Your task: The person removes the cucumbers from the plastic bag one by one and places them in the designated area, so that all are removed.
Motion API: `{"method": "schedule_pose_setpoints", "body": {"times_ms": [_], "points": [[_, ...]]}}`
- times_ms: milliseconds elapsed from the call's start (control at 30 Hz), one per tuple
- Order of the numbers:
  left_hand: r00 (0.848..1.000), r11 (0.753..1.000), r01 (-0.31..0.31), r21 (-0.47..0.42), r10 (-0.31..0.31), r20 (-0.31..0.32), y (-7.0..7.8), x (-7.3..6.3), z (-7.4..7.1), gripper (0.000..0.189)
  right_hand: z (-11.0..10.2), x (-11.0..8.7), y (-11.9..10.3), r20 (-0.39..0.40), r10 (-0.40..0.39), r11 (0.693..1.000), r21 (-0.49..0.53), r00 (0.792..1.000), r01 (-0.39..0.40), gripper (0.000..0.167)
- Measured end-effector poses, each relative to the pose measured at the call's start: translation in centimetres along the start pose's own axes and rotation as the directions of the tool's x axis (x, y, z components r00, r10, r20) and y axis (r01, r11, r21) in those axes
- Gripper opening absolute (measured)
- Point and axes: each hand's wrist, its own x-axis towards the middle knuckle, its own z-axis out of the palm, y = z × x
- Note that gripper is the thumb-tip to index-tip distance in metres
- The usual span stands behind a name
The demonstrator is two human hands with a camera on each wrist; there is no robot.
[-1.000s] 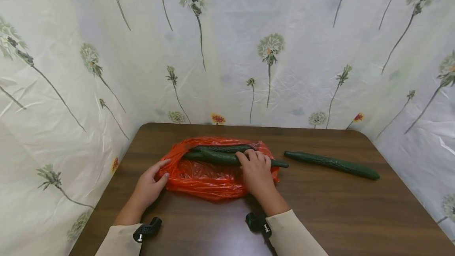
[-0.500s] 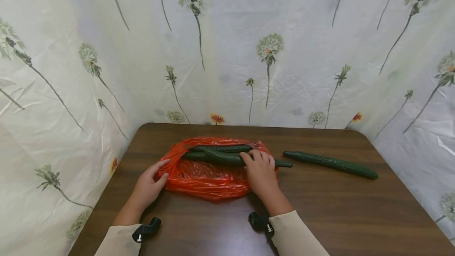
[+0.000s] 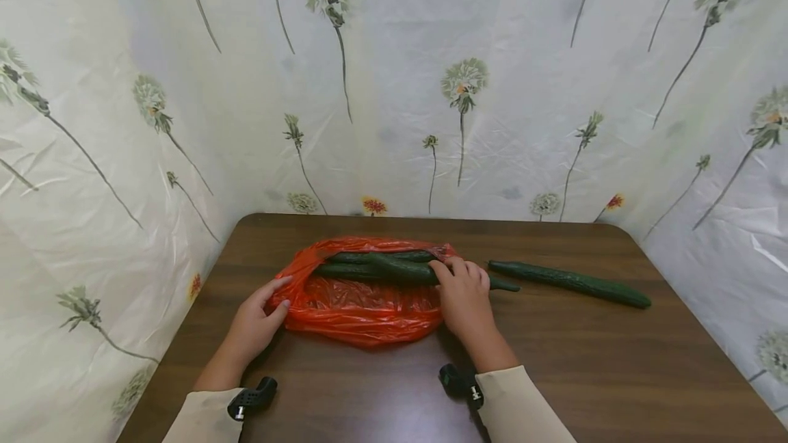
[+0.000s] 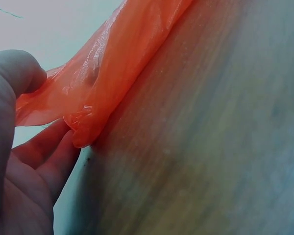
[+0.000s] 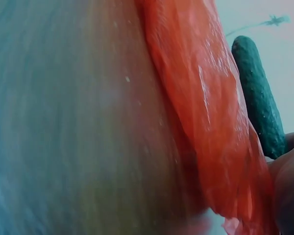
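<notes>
A red plastic bag (image 3: pixel 363 323) lies on the table with its mouth spread open. My left hand (image 3: pixel 255 320) pinches the bag's left edge between thumb and fingers; in the left wrist view, thin film runs between the thumb (image 4: pixel 27 71) and fingers. My right hand (image 3: pixel 466 299) grips a dark green cucumber (image 3: pixel 400 269) from above, near its right part. That cucumber's narrow right end sticks out past the hand, over the bag's right edge. Behind it in the bag lie other cucumbers (image 3: pixel 382 256), partly covered. In the right wrist view the held cucumber (image 5: pixel 257 98) rises behind the bag.
Another long cucumber (image 3: pixel 572 280) lies on the brown wooden table (image 3: pixel 591 361), to the right of the bag. A pale curtain (image 3: pixel 394 87) with a dandelion print hangs behind the table and along both sides.
My right hand has slid to the right with the cucumber, drawing it along over the bag's right edge. The left hand has stayed at the bag's left edge.
</notes>
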Motion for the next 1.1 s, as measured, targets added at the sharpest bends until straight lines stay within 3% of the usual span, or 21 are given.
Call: {"method": "schedule_pose_setpoints", "body": {"times_ms": [667, 1100], "points": [[1.0, 1.0, 0.0, 0.008, 0.0, 0.004, 0.3, 0.0, 0.0, 0.047, -1.4, -0.5, 3.7, -0.038, 0.071, 0.997, 0.005, 0.997, -0.071, 0.053], [1.0, 1.0, 0.0, 0.014, 0.0, 0.007, 0.1, -0.2, -0.1, 0.047, -2.0, -1.0, 5.3, -0.043, 0.078, 0.997, 0.01, 0.996, -0.077, 0.047]]}}
